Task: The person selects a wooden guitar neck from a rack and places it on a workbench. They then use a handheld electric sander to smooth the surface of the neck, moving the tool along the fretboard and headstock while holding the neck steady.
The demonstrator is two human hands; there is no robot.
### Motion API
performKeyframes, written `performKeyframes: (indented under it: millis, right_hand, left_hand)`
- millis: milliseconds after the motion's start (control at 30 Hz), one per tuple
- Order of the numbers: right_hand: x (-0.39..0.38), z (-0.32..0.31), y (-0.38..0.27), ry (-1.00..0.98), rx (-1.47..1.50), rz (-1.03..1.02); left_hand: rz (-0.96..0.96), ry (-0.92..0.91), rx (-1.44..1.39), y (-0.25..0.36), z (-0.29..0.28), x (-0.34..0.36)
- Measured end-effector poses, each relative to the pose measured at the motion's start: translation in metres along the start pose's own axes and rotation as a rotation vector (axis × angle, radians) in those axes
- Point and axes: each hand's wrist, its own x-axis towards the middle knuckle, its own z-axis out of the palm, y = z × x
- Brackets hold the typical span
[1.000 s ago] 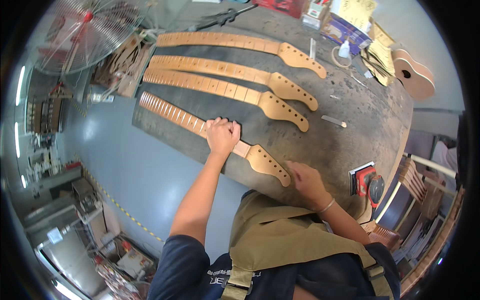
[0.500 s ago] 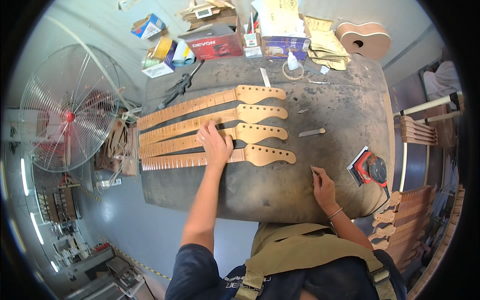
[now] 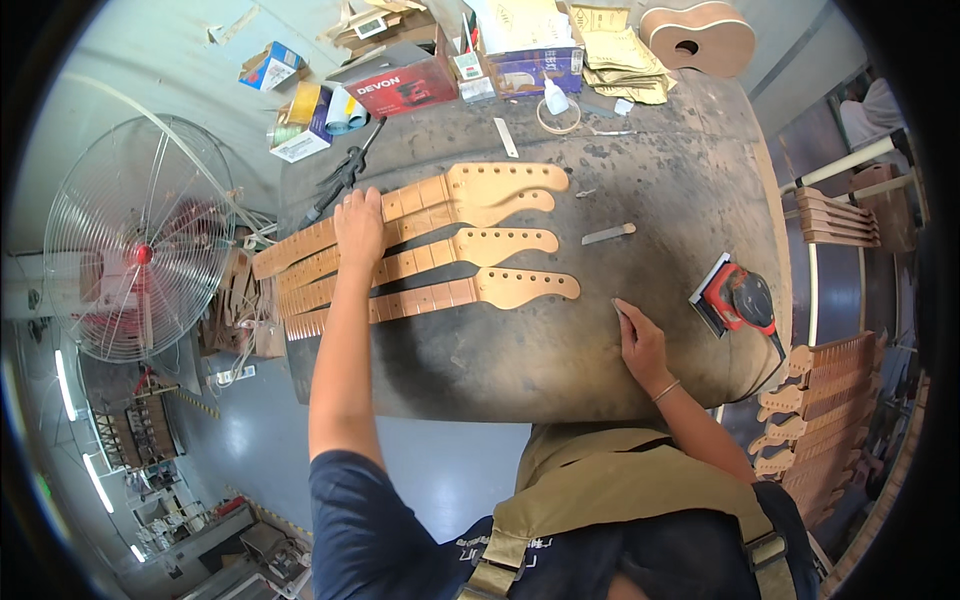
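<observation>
Stained dark-grey counter spreads under my hands. My left hand curls around a long, pale wooden guitar neck beneath it; dragging that across the overlapped matching neck alongside could scratch both. My half-closed right hand pinches an indistinct greyish sliver.

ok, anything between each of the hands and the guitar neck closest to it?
Nothing visible. The left hand is directly on the farthest neck. Between the right hand, pinching something small I can't identify, and the nearest neck there's only bare benchtop.
</observation>
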Motion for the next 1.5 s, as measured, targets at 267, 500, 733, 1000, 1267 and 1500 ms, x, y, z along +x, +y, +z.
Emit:
performKeyframes:
  millis: [267,500,733,1000,1267,1500]
  right_hand:
    - [0.010,-0.017,0.013,-0.300,0.558,0.365]
    - [0.011,-0.018,-0.021,-0.579,0.625,0.248]
    - [-0.016,0.022,-0.039,-0.753,0.430,-0.203]
    - [-0.027,0.049,-0.055,-0.853,-0.234,-0.671]
    - [-0.009,0.043,-0.087,-1.006,-0.305,-0.763]
    - [-0.005,0.032,-0.115,-1.138,-0.369,-0.693]
  left_hand:
    - [0.116,-0.112,-0.121,0.041,-0.037,-0.200]
    - [0.021,-0.142,-0.306,0.106,0.016,-0.291]
    - [-0.360,-0.352,-0.944,0.120,0.021,-0.265]
    - [-0.722,-0.058,-0.359,0.174,0.027,-0.242]
    - [-0.778,-0.041,-0.317,0.173,0.028,-0.237]
    - [-0.829,-0.088,-0.369,0.171,0.021,-0.240]
